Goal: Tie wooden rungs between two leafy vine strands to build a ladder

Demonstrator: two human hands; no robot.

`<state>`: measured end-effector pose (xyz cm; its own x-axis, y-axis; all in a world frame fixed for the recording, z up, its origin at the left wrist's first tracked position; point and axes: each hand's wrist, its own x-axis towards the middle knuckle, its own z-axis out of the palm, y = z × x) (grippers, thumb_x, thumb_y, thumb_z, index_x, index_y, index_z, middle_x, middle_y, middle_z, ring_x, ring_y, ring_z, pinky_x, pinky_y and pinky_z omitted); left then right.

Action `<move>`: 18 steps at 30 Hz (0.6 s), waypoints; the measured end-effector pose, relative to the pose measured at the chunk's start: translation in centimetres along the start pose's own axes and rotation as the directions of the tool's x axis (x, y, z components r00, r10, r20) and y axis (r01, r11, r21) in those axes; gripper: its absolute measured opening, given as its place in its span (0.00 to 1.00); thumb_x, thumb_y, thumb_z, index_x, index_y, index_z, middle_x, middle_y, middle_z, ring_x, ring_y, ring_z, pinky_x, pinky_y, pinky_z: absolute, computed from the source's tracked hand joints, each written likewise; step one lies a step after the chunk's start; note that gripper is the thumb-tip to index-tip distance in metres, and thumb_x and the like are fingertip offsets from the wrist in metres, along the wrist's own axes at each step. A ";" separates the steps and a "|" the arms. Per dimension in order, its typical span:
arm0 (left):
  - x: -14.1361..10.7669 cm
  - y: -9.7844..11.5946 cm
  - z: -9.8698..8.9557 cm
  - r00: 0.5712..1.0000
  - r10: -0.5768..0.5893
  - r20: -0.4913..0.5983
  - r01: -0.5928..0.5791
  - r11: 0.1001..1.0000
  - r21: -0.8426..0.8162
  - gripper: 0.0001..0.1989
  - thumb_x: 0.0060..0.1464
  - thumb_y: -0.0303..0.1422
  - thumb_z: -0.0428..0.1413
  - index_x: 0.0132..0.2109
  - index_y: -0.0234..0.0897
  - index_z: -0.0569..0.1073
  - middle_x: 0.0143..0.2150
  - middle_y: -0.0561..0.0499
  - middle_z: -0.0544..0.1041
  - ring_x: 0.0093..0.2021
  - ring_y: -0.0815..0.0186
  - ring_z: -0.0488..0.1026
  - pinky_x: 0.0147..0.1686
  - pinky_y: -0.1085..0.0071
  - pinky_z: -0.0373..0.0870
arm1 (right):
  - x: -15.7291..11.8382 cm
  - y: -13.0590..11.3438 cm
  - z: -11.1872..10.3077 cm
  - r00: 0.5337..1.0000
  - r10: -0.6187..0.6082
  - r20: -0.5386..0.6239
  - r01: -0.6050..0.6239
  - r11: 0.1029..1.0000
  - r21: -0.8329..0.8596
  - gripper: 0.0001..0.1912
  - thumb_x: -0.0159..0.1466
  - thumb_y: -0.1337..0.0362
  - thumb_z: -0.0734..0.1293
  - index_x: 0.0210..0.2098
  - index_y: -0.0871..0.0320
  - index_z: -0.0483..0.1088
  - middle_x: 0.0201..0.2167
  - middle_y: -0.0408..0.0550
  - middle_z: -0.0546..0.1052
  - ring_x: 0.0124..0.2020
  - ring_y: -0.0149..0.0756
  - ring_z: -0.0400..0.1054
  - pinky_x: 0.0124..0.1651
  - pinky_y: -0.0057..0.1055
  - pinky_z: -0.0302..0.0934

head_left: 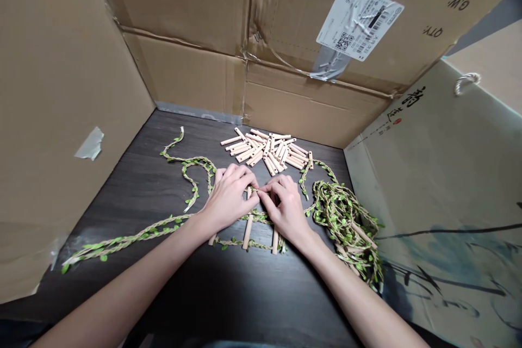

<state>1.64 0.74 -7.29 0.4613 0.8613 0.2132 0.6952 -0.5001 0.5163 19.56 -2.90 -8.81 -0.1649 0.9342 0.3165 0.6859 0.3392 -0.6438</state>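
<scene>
Both hands meet over a small ladder of wooden dowels (248, 232) strung on leafy twine (232, 242). With its fingertips, my left hand (233, 191) pinches the twine near the top of the middle dowel. My right hand (287, 207) is closed on the same twine just to the right, its thumb and forefinger almost touching the left fingers. Another dowel (275, 242) stands partly under my right hand. The exact spot between the fingertips is small and partly hidden. A loose twine tail (191, 162) curls out behind my left hand.
A pile of drilled dowels (265, 148) lies at the back of the dark table (228, 299). Tangled leafy twine (346, 212) with dowels in it is heaped at right. Doubled twine (134, 236) stretches left. Cardboard walls (183, 76) and a printed panel (440, 174) enclose the space.
</scene>
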 end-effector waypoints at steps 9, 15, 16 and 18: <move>0.0 -0.1 0.0 1.000 -0.008 0.008 0.008 0.999 -0.034 0.02 0.59 0.32 0.60 0.37 0.40 0.74 0.44 0.53 0.76 0.49 0.57 0.68 0.50 0.58 0.56 | -0.1 0.0 0.0 1.000 -0.006 -0.006 0.006 1.000 0.009 0.05 0.71 0.65 0.67 0.37 0.57 0.73 0.36 0.47 0.72 0.42 0.40 0.63 0.47 0.39 0.56; 0.1 -0.4 -0.1 0.999 0.006 0.036 -0.004 0.998 -0.056 0.02 0.59 0.31 0.60 0.37 0.39 0.74 0.44 0.52 0.76 0.50 0.57 0.68 0.50 0.58 0.57 | 0.0 0.1 0.0 1.000 -0.006 -0.006 0.006 1.000 0.013 0.05 0.71 0.65 0.67 0.37 0.57 0.73 0.36 0.47 0.72 0.42 0.41 0.64 0.47 0.39 0.57; 0.1 -0.4 -0.2 0.999 0.012 0.047 -0.009 0.998 -0.066 0.02 0.60 0.31 0.59 0.37 0.39 0.75 0.44 0.52 0.76 0.50 0.57 0.68 0.51 0.57 0.57 | 0.0 0.1 0.1 1.000 -0.008 -0.010 0.008 1.000 0.013 0.05 0.70 0.65 0.67 0.37 0.57 0.73 0.36 0.47 0.72 0.42 0.41 0.64 0.47 0.39 0.57; 0.2 -0.5 -0.3 0.998 0.012 0.054 -0.007 0.995 -0.098 0.03 0.61 0.31 0.58 0.40 0.40 0.77 0.45 0.52 0.77 0.51 0.57 0.68 0.52 0.57 0.58 | 0.0 0.2 0.1 0.999 -0.017 -0.029 0.017 1.000 0.015 0.05 0.70 0.65 0.67 0.37 0.57 0.73 0.36 0.48 0.72 0.42 0.41 0.65 0.46 0.39 0.58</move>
<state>1.17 1.21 -7.25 0.4988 0.8491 0.1741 0.6349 -0.4946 0.5935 19.59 -2.85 -9.03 -0.1558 0.9247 0.3474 0.6723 0.3569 -0.6485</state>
